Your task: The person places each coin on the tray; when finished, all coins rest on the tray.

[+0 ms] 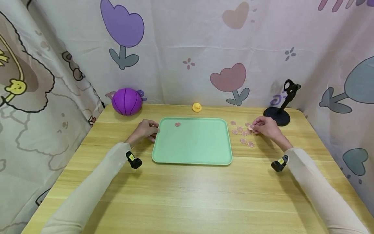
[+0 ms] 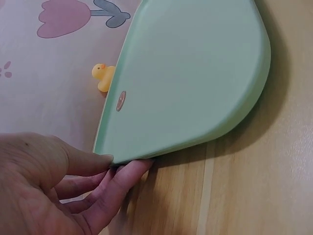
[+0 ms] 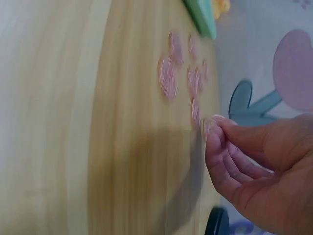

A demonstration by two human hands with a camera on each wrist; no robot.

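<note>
A light green rectangular tray (image 1: 191,143) lies on the wooden table, with one copper-coloured coin (image 1: 177,124) near its back left corner. At that corner my left hand (image 1: 145,129) grips the rim, thumb on top and fingers beneath in the left wrist view. Right of the tray, my right hand (image 1: 266,126) pinches a coin (image 1: 250,127) between thumb and fingertips, just above the tabletop. Several loose coins (image 1: 243,133) are scattered between the tray and this hand. The right wrist view is blurred, and the pinched coin (image 3: 217,118) is mostly covered by the fingers.
Behind the tray, a small yellow rubber duck (image 1: 197,107) sits at the table's back edge. A purple ball (image 1: 127,101) stands at the back left. The black stand (image 1: 277,115) is close beyond the right hand. A patterned curtain (image 1: 181,48) hangs behind the table (image 1: 187,195).
</note>
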